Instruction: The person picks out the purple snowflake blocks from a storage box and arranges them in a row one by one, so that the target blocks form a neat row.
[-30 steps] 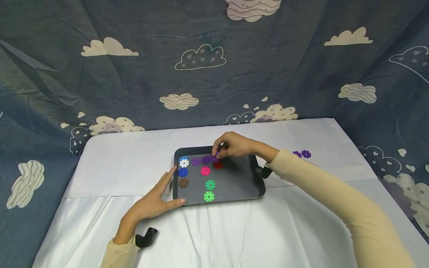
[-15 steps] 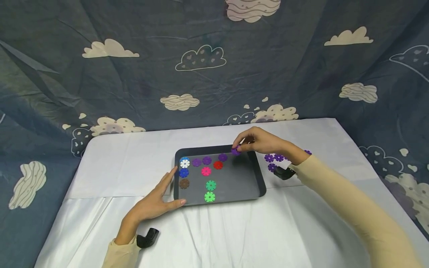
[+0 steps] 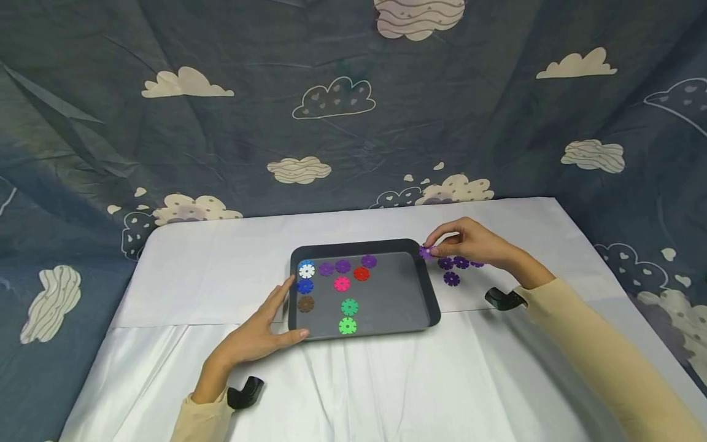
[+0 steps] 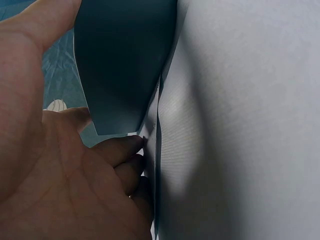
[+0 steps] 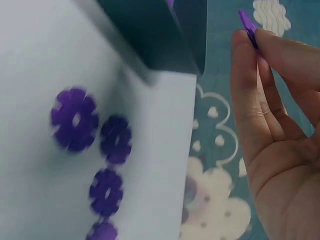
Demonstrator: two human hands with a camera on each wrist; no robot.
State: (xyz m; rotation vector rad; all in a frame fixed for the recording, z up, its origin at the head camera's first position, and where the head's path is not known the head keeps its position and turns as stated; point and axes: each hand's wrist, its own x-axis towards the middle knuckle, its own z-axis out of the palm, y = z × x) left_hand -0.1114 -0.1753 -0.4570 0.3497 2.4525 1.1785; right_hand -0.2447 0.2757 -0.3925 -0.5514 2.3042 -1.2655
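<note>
My right hand [image 3: 477, 241] pinches a purple notched disc [image 3: 424, 252] between thumb and fingertips, at the right rim of the dark grey tray [image 3: 392, 301]. In the right wrist view that disc [image 5: 248, 29] shows edge-on. Several purple discs [image 3: 452, 279] lie on the white cloth below and beside this hand. My left hand [image 3: 251, 336] rests against the tray's front left corner, fingers stretched along the left side and thumb on the front edge. In the tray, a row of purple discs [image 3: 342, 266] lies near the back, with a red disc [image 3: 361, 274] and a pink disc [image 3: 342, 283] just in front.
Along the tray's left side lie a white disc [image 3: 306, 271], a blue disc [image 3: 305, 286] and a brown disc [image 3: 306, 303]. Two green discs [image 3: 347, 326] lie near its front. White cloth [image 3: 386, 393] covers the table; a dark cloud-print curtain [image 3: 243, 141] hangs behind.
My right hand has moved right from over the tray's purple row to just past its right rim, carrying a purple disc. My left hand has stayed at the tray's corner.
</note>
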